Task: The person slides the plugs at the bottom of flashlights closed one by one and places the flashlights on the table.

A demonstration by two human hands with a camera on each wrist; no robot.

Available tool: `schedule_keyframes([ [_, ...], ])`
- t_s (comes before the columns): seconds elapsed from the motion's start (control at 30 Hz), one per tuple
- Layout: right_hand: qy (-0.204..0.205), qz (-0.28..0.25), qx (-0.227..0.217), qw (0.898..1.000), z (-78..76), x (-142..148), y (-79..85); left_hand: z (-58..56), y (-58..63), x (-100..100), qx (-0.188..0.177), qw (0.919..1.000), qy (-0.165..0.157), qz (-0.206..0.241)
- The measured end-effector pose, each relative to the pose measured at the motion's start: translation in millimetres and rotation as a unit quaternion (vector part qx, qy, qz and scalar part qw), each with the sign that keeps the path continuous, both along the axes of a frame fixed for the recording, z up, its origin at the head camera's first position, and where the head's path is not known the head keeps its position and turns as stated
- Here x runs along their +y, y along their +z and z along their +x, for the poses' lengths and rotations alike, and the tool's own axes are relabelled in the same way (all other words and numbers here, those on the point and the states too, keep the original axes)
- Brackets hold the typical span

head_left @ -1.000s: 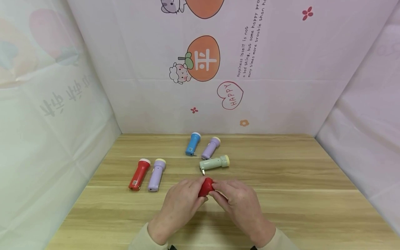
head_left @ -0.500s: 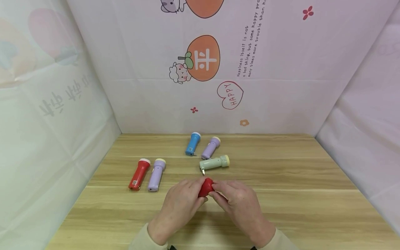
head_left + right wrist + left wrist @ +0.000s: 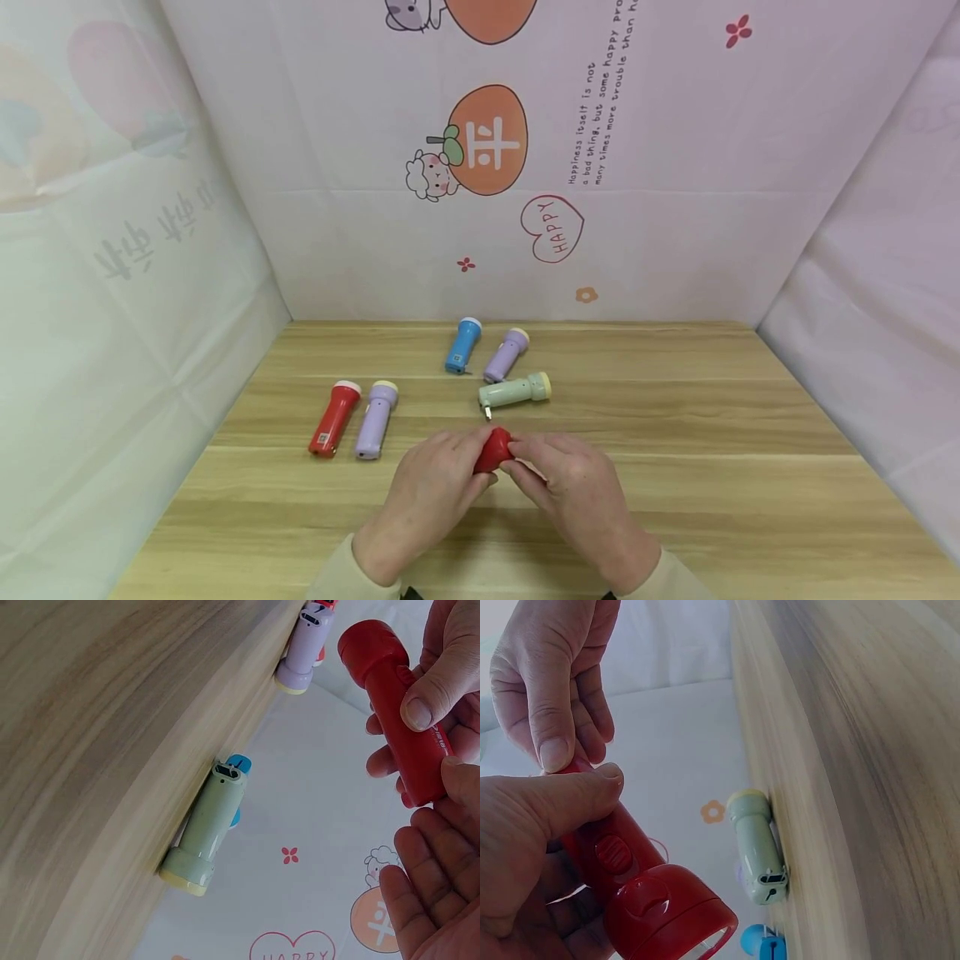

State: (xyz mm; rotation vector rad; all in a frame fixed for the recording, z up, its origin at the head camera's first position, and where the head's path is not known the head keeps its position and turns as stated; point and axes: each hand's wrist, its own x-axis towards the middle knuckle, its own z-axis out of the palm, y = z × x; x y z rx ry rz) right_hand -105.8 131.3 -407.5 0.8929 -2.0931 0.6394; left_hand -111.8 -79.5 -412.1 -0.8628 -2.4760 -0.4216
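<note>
A red flashlight (image 3: 493,451) is held above the table between both hands. My left hand (image 3: 430,490) grips its body, the thumb lying near the switch in the left wrist view. Its lens head (image 3: 667,915) points toward the lower right there. My right hand (image 3: 583,492) pinches the tail end between thumb and fingers. In the right wrist view a small red piece juts from that end, partly covered by fingers. Just beyond the hands lies a pale green flashlight (image 3: 514,392), a metal plug folded out at its tail.
A blue flashlight (image 3: 463,345) and a purple flashlight (image 3: 507,356) lie farther back on the wooden table (image 3: 675,500). Another red flashlight (image 3: 334,419) and a second purple flashlight (image 3: 377,421) lie side by side at left. Printed white cloth (image 3: 660,250) walls the back and sides.
</note>
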Motion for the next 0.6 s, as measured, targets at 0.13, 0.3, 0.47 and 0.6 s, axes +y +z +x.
schedule_keyframes([
  [0.13,-0.002,0.001,0.002,1.000,-0.1,-0.1,0.1,-1.0,-0.9,-0.5,0.009,1.0000,-0.002,0.000],
  [0.3,-0.003,0.002,0.002,1.000,-1.0,0.8,-0.6,-2.0,-1.0,-1.0,0.009,0.9999,-0.007,0.001],
  [0.47,-0.010,0.010,-0.010,1.000,-1.2,1.5,-2.0,-2.7,0.0,-1.9,-0.004,0.9999,-0.012,-0.002],
  [0.6,-0.017,0.016,-0.009,1.000,-1.5,2.0,-3.0,-3.8,0.4,-2.4,-0.007,0.9998,-0.020,0.002],
])
